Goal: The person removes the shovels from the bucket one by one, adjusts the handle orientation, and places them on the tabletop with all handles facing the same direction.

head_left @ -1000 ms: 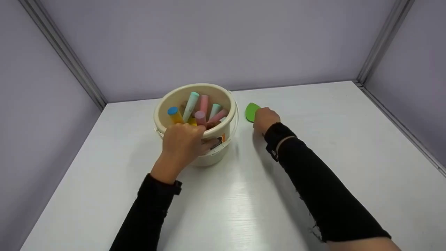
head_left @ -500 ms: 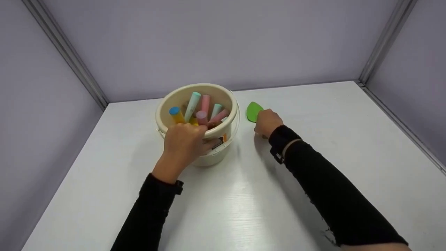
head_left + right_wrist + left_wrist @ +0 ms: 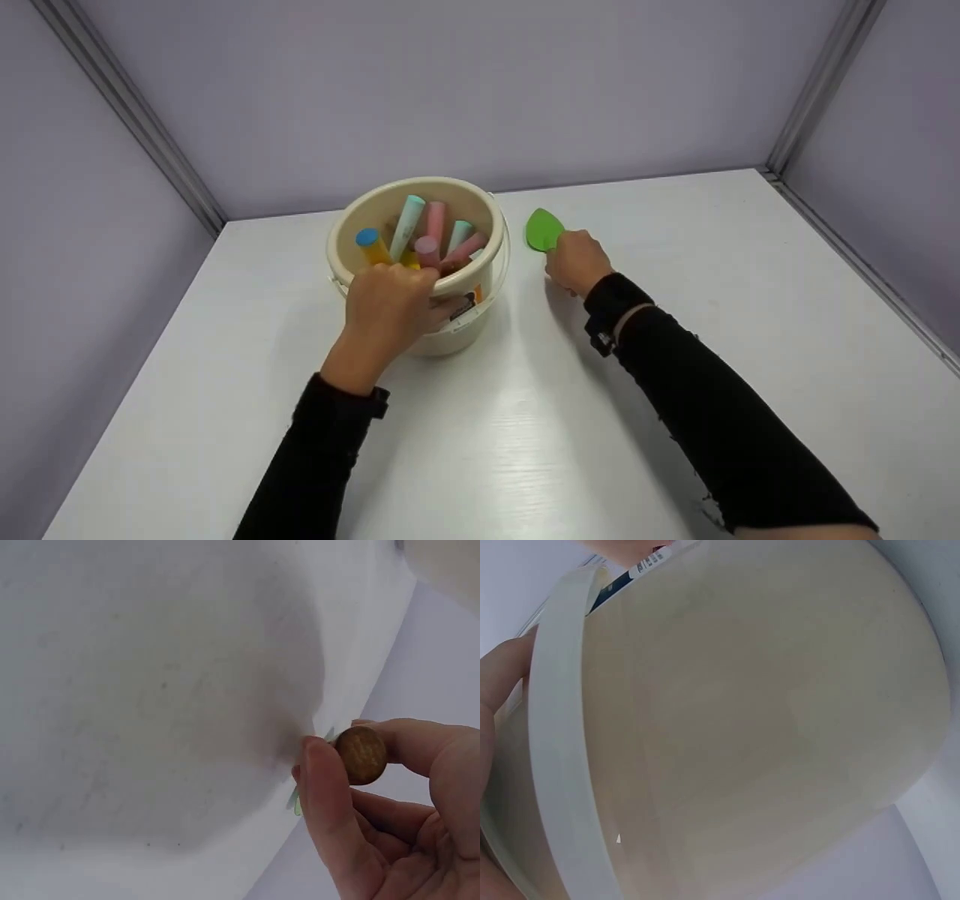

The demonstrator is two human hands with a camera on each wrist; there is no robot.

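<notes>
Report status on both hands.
Left hand grips bucket rim, chalk sticks inside. Right hand pinches green scoop by its wooden handle. Nothing between scoop and bucket.

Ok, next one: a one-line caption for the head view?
Left hand grips the cream bucket of coloured chalk sticks; right hand holds a green scoop beside it.

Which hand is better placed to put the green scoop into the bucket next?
The right hand, probably: it already grips the green scoop by its wooden handle, right beside the bucket. The left hand is busy holding the bucket's near rim.
</notes>
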